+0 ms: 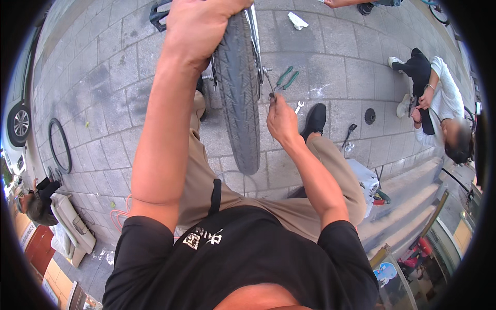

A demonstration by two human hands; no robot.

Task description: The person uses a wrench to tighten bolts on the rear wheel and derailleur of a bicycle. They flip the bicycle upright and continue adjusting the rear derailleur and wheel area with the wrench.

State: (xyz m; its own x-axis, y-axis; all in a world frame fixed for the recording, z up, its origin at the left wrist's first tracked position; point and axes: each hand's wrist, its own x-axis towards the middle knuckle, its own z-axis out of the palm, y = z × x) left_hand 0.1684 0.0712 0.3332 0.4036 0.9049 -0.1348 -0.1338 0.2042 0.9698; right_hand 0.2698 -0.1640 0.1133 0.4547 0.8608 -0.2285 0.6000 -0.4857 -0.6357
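Observation:
A bicycle wheel [237, 98] with a black treaded tyre stands upright between my knees, held in the bicycle's silver fork [253, 31]. At the top edge my left hand [204, 23] grips across the tyre and the fork side; its fingertips are partly cut off. My right hand [282, 120] is closed around the handle of a slim metal wrench [269, 82], whose far end meets the axle on the wheel's right side. Green-handled pliers [287, 76] lie on the paving just beyond that hand. A small open-ended wrench [299, 107] lies by my right shoe [315, 119].
Right of my shoe lie a black brush-like tool [350, 133] and a dark toothed disc [370, 116]. A person in white [448, 88] crouches at the right, near steps [408, 191]. A loose tyre [59, 145] and a cream seat [76, 227] are at the left.

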